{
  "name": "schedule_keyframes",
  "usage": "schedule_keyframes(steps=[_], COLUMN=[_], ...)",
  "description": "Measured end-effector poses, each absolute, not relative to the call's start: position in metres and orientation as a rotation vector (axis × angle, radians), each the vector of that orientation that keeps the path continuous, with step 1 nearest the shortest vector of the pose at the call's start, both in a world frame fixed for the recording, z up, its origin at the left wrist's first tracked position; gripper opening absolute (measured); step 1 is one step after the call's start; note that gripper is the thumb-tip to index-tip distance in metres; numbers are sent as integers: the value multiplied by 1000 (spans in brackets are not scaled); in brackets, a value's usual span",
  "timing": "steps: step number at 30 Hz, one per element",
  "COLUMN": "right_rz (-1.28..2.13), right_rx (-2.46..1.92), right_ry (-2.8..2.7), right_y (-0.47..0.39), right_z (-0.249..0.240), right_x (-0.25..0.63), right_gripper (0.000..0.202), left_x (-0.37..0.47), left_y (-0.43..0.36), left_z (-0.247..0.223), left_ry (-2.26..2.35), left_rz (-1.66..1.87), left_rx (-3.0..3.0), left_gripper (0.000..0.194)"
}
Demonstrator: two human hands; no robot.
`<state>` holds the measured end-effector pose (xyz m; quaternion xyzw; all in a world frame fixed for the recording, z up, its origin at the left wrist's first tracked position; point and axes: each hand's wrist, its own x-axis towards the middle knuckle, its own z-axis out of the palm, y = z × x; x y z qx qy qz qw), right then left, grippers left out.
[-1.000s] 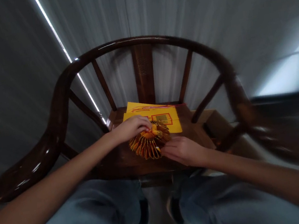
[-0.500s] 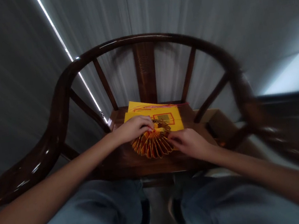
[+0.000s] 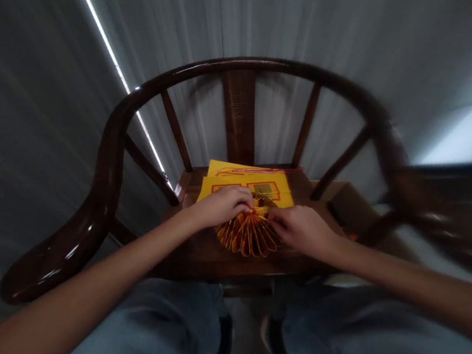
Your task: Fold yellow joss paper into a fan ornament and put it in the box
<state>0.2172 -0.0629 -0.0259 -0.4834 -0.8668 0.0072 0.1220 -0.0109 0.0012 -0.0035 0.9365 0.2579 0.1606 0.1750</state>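
Observation:
A pleated rosette of folded yellow-and-red paper (image 3: 250, 235) rests over the front of the wooden seat, its folds fanned toward me. My left hand (image 3: 226, 205) is closed at the rosette's centre, fingertips pinching it from the left. On the right edge, my right hand (image 3: 298, 224) has its thumb and fingers pressed together on the pleats. Behind the rosette lie yellow paper sheets (image 3: 284, 184) printed with red-framed squares. Thin pink-red strings (image 3: 253, 170) stretch across the top sheet. The fingertips partly hide the rosette's middle.
The dark wooden chair (image 3: 219, 64) curves around the seat with its armrests and spindles. A cardboard box (image 3: 350, 204) stands beyond the seat at the right. Grey panelled wall (image 3: 186, 19) rises behind the chair. My legs (image 3: 149, 338) are below the seat's front edge.
The view has shifted, so the chair appears slightly farther right. My right hand has come a little closer to my left along the pleats. Both hands stay on the rosette.

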Motion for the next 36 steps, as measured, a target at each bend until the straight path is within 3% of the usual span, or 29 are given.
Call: schedule_keyframes(steps=[12,31,36], right_rz=[258,1,-47], right_rx=[-1295,-1435,-1291], right_ry=[-2448,-2559,-2605], right_y=[-62,-62,-59], right_z=[-17,-2,-5], right_x=[206,199,202], right_gripper=[18,21,21], left_x=[-5,-7,-7], left_y=[-7,-6,-6], left_z=[-6,-15,-14], left_ry=[829,847,860], left_rz=[459,526,499], left_rx=[2723,2716,2718], left_gripper=[15,15,15])
